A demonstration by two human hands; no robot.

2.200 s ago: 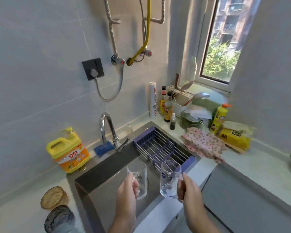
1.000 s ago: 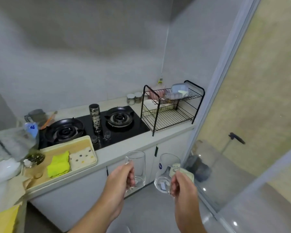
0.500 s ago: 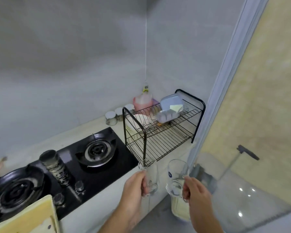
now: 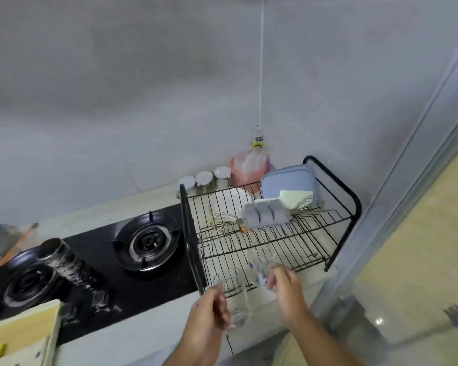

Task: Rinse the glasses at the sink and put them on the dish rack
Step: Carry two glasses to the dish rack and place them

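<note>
**A:** Left of the dish rack (image 4: 188, 233) there's the stove (image 4: 146, 244), not in use. What's your left hand (image 4: 209, 315) doing?

**B:** Its fingers are curled round the straight glass (image 4: 237, 305). The glass is upright, just in front of the rack's left post, above the table (image 4: 132, 336) edge. Upright likely keeps your grip steady.

**A:** And further right?

**B:** The logo glass (image 4: 262, 260), blurred, is at the front of the rack's lower shelf. Your right hand (image 4: 286, 289) grips it from the near side, probably so the far side goes in first. I can't tell whether it touches the wires.

**A:** What's changed?

**B:** Two seconds back, both glasses were over the sink. Half a second back, you held them short of the rack. Now the right one has reached the rack and the left trails.
</note>
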